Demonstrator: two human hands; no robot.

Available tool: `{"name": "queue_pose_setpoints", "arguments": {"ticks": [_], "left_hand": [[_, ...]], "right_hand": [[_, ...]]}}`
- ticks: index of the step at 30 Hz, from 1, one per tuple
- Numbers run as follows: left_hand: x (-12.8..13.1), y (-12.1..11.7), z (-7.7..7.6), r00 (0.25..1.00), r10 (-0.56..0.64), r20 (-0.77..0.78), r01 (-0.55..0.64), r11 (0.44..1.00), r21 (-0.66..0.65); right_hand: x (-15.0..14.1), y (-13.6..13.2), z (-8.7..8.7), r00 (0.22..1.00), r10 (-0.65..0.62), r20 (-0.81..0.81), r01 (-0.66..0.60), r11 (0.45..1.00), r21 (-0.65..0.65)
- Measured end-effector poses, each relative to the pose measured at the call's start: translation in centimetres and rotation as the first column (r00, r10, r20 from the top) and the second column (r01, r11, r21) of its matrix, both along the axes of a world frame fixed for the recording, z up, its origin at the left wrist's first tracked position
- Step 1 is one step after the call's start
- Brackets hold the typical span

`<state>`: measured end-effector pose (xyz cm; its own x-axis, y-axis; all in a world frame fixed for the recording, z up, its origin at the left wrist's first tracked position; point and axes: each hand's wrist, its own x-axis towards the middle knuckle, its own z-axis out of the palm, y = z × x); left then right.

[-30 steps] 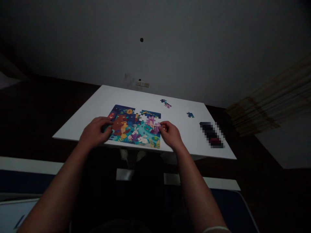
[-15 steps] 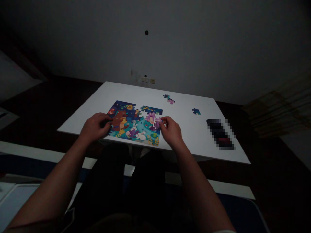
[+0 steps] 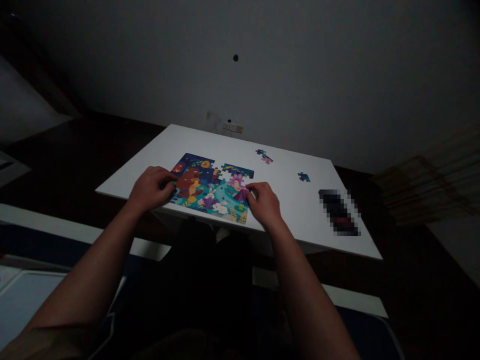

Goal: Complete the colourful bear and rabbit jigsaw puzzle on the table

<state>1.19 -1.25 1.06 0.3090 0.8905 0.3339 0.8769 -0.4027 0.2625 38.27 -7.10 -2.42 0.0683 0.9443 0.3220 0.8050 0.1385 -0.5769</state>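
A colourful jigsaw puzzle (image 3: 210, 186) with animals on it lies near the front edge of a white table (image 3: 292, 207). It has a gap in its top middle. My left hand (image 3: 150, 187) has its fingers curled and grips the puzzle's left edge. At the right edge, my right hand (image 3: 264, 205) has its fingertips bunched on a purple puzzle piece (image 3: 240, 183). Both forearms reach in from below.
Two joined loose pieces (image 3: 264, 156) and a single blue piece (image 3: 303, 177) lie farther back on the right. A dark blurred object (image 3: 339, 212) sits near the table's right edge. A wall socket (image 3: 232, 127) is behind the table. The room is dim.
My right hand has brought the purple piece down against the puzzle's right edge. The left hand has stayed on the left edge. The view has shifted slightly.
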Motion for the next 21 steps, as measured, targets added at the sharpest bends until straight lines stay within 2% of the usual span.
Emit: {"name": "queue_pose_setpoints", "arguments": {"ticks": [7,16,21], "left_hand": [[-0.6,0.7,-0.8,0.999,0.011,-0.034,-0.011,1.0,0.004],[-0.6,1.2,-1.2,0.983,0.005,-0.184,-0.008,1.0,-0.018],[-0.8,1.9,-1.7,0.975,-0.019,-0.222,0.017,1.0,-0.012]], "right_hand": [[-0.2,-0.4,0.1,0.999,0.009,0.042,-0.008,1.0,-0.02],[-0.1,0.1,-0.2,0.999,-0.026,0.04,0.026,1.0,-0.002],[1.6,1.3,0.0,0.994,-0.082,0.07,0.082,0.997,0.012]]}}
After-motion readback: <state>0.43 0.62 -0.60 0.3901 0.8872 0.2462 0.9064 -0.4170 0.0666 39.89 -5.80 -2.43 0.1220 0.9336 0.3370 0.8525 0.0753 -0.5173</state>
